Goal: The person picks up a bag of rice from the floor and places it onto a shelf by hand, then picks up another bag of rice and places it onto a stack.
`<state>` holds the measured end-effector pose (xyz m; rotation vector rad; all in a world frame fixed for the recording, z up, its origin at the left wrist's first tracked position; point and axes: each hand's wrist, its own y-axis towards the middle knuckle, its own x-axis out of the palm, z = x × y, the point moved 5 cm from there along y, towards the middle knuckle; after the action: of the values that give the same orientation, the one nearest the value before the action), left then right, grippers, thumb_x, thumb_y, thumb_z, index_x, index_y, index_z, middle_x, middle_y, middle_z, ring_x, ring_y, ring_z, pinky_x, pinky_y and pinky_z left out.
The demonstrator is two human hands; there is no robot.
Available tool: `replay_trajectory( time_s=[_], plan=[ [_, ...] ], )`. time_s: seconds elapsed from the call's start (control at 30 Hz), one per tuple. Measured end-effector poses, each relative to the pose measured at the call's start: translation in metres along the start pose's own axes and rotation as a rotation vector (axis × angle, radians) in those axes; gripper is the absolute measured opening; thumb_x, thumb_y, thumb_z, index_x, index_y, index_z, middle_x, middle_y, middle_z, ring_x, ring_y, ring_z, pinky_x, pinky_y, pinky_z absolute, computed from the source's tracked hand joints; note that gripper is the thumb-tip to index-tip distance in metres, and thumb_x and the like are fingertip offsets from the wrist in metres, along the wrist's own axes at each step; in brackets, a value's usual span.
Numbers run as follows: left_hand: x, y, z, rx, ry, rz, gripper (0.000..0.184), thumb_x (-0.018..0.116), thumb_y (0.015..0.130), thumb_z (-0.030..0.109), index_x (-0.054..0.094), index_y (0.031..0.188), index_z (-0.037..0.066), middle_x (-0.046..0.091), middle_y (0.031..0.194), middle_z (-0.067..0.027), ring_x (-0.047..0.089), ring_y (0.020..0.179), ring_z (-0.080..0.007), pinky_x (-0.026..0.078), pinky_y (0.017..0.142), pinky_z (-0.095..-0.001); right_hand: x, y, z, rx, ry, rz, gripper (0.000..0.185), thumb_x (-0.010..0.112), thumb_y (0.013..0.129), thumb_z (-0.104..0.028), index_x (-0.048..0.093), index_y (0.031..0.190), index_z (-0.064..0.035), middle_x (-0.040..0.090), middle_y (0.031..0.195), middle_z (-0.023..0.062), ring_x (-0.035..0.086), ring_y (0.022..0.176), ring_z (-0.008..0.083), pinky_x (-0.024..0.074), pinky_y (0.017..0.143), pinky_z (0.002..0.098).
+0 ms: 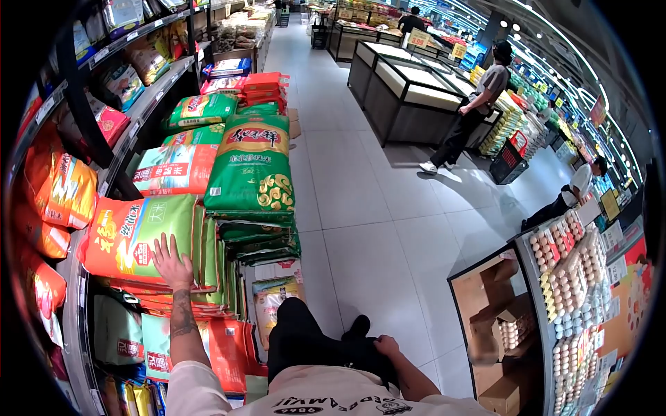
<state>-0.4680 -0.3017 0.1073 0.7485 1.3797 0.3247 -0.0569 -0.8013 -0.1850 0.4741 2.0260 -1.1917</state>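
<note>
My left hand (172,265) lies flat with spread fingers on the top rice bag (142,236) of a stack, a green and orange-red printed sack. The hand touches the bag's front right part and does not grip it. Down beside my right thigh, my right hand (387,345) has its fingers curled in, and no object shows in it. Just beyond the left hand is a taller pile topped by a dark green rice bag (251,166). To its left lies a red and pale green rice bag (177,161).
Shelves (149,97) with more bags run along the left. Egg trays (572,277) stand on a rack at right, above cardboard boxes (510,392). A tiled aisle (361,201) leads forward. One person (485,90) stands by display bins (409,83) near a shopping basket (510,161).
</note>
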Motion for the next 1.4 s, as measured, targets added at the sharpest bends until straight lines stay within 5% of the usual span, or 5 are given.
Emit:
replay_trajectory(
  time_s=[0.57,0.87,1.03,1.4],
  plan=[
    [0.001,0.0,0.0,0.006,0.002,0.011,0.057,0.048,0.07,0.018,0.043,0.126,0.011,0.033,0.137,-0.0067,0.024,0.13,-0.0284,0.015,0.106,-0.0451,0.022,0.015,0.074,0.258,0.1,-0.229,0.056,0.054,0.073,-0.045,0.061,0.1,0.0032,0.058,0.104,0.025,0.055,0.1,0.0359,0.0439,0.085,0.0385],
    [-0.002,-0.003,-0.001,0.003,-0.018,0.005,0.057,0.049,0.07,0.019,0.043,0.126,0.012,0.032,0.138,-0.006,0.024,0.13,-0.0279,0.014,0.106,-0.0447,0.023,0.023,0.08,0.191,0.131,-0.239,0.058,0.055,0.076,-0.044,0.059,0.099,0.0095,0.062,0.092,0.0218,0.059,0.088,0.0307,0.0487,0.067,0.0392],
    [0.002,-0.002,-0.004,-0.008,0.004,-0.012,0.056,0.048,0.071,0.019,0.043,0.126,0.012,0.031,0.139,-0.0058,0.023,0.13,-0.0273,0.014,0.106,-0.0449,0.006,0.01,0.063,0.15,0.023,-0.216,0.064,0.052,0.074,-0.049,0.058,0.1,0.0094,0.057,0.102,0.0291,0.056,0.098,0.0372,0.0426,0.085,0.0387],
    [0.004,-0.003,-0.003,-0.014,0.025,0.0,0.057,0.047,0.07,0.02,0.042,0.127,0.014,0.031,0.139,-0.0041,0.024,0.13,-0.0264,0.016,0.105,-0.0447,-0.003,0.003,0.07,0.185,-0.037,-0.189,0.064,0.049,0.072,-0.053,0.063,0.093,0.0058,0.059,0.099,0.0268,0.056,0.096,0.0361,0.0437,0.083,0.0381]
  ],
)
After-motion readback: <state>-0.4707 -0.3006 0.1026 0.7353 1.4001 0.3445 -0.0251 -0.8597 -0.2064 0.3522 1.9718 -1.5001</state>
